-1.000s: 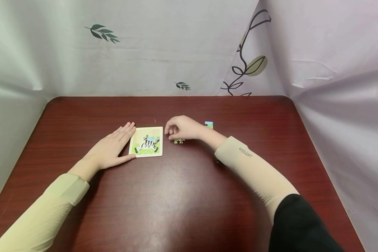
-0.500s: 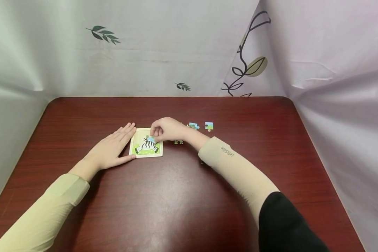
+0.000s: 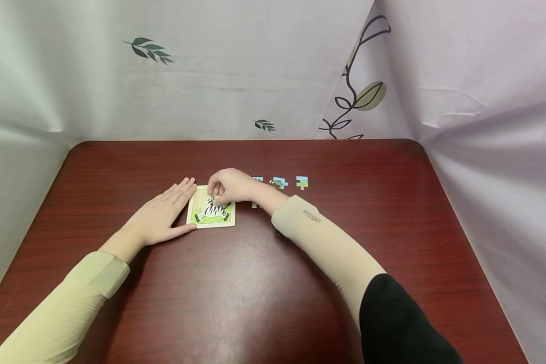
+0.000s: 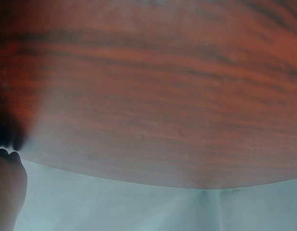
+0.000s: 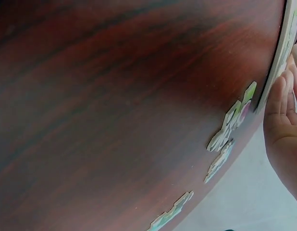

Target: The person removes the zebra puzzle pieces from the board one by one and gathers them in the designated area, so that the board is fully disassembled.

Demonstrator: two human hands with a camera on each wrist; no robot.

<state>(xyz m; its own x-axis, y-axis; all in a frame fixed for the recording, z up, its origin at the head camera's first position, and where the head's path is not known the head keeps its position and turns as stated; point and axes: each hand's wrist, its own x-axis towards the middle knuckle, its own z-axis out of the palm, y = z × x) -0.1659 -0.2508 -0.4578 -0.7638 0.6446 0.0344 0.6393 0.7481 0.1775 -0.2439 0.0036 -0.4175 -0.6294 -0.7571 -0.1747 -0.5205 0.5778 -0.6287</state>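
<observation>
A square wooden puzzle tray (image 3: 215, 226) with a zebra picture lies left of centre in the head view. Flat on the table, my left hand (image 3: 164, 215) has straight fingers and thumb touching the tray's left edge. My right hand (image 3: 234, 186) is over the tray's upper right part, fingers bent, pinching a small bluish puzzle piece (image 3: 214, 201) mostly hidden by the fingertips. In the right wrist view, the right hand (image 5: 285, 130) is beside the tray's edge (image 5: 276, 62); the piece is not discernible there. Only a sliver of left hand (image 4: 9, 192) shows in the left wrist view.
Loose puzzle pieces lie right of the tray: a blue-green one (image 3: 302, 182), another (image 3: 279, 182) near the right wrist, and others partly under that forearm. Several pieces (image 5: 230, 122) appear in the right wrist view. A pale curtain (image 3: 209, 86) stands behind the table (image 3: 236, 293).
My right hand has moved left from beside the tray to above it, carrying the bluish puzzle piece. More loose pieces have come into sight behind it. The left hand has stayed put.
</observation>
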